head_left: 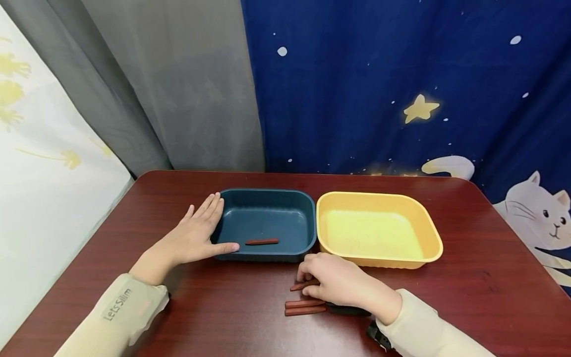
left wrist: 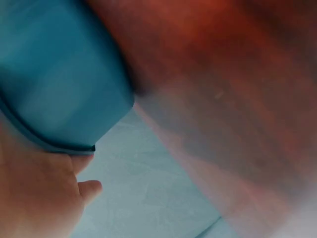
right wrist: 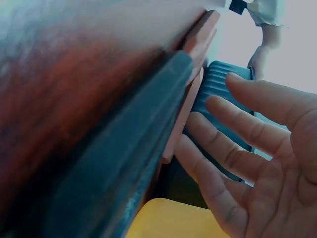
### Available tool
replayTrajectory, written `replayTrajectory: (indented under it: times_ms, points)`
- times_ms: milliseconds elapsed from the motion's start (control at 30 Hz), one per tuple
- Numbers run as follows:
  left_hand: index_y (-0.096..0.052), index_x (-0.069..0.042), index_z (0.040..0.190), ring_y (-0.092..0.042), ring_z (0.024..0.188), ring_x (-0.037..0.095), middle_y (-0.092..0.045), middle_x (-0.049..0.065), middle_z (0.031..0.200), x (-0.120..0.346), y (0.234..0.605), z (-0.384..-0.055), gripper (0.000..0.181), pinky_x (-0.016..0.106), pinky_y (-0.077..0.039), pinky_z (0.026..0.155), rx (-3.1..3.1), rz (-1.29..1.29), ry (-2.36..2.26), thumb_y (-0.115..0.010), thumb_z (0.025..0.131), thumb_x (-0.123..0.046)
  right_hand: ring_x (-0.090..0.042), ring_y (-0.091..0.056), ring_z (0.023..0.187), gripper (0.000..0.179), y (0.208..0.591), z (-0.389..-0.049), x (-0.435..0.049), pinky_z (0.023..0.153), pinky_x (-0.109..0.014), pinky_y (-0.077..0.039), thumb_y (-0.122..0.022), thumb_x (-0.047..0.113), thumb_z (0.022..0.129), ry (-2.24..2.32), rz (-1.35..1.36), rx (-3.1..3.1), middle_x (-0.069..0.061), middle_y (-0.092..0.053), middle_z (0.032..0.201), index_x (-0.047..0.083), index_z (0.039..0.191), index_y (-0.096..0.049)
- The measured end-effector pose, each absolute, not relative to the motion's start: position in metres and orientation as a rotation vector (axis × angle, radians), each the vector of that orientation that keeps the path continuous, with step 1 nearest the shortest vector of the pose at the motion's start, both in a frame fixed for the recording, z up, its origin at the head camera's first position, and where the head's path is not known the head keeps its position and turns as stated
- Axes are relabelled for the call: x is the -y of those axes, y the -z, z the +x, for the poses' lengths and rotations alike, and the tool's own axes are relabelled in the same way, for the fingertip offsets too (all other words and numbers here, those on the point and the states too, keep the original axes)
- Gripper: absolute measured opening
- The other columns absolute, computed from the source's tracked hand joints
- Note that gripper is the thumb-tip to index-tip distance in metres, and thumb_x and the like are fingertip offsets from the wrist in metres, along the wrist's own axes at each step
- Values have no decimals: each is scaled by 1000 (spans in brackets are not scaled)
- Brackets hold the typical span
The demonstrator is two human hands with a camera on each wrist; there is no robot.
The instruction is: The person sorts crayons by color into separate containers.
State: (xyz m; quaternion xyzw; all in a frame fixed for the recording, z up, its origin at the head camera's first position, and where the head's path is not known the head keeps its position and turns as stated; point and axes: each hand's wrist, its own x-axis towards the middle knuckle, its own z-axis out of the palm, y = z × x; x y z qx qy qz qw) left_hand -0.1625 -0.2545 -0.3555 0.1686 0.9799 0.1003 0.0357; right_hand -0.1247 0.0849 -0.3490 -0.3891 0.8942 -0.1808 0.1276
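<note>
My left hand [head_left: 194, 238] rests on the left edge of a dark blue plastic bin [head_left: 272, 218], fingers straight and thumb over the front rim. A reddish-brown stick [head_left: 261, 242] lies inside that bin. My right hand [head_left: 336, 280] is low over the table, its fingertips near another reddish-brown stick [head_left: 298, 286]. In the right wrist view its fingers [right wrist: 218, 136] are spread and loosely bent, with nothing pinched. Two more reddish-brown sticks [head_left: 305, 311] lie side by side nearer me. Dark, long pieces [right wrist: 124, 134] lie beneath the right hand, partly hidden; their kind is unclear.
A yellow plastic bin [head_left: 379, 230] stands right beside the blue one, with no items visible in it. Both sit on a dark red wooden table [head_left: 232, 307]. Grey and blue curtains [head_left: 357, 89] hang behind the table's far edge.
</note>
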Motion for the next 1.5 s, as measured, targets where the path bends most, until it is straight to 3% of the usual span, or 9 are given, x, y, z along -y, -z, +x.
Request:
replayTrajectory:
  times_ms: [500, 767, 1500]
  points:
    - [-8, -3, 159, -1, 156, 31, -3, 14, 168, 244, 355, -167, 123, 65, -11, 120, -2991, 659, -313, -58, 78, -80, -8, -48, 81, 15, 357, -130, -79, 71, -23, -43, -77, 11, 83, 344, -1190, -2606, 8, -58, 87, 22, 89, -67]
    - [-8, -4, 159, 1, 156, 31, -2, 13, 168, 242, 359, -167, 121, 64, -11, 121, -3013, 654, -286, -55, 80, -81, -7, -47, 72, 21, 356, -133, -79, 61, -20, -40, -71, 1, 80, 379, -1204, -2579, 7, -53, 77, 20, 83, -63]
    - [-8, 2, 158, 3, 156, 33, 4, 15, 168, 244, 362, -165, 124, 62, -16, 120, -3034, 608, -301, -56, 80, -81, -4, -45, 74, 17, 340, -128, -82, 66, -19, -41, -69, 6, 86, 504, -1250, -2527, 10, -49, 78, 22, 85, -63]
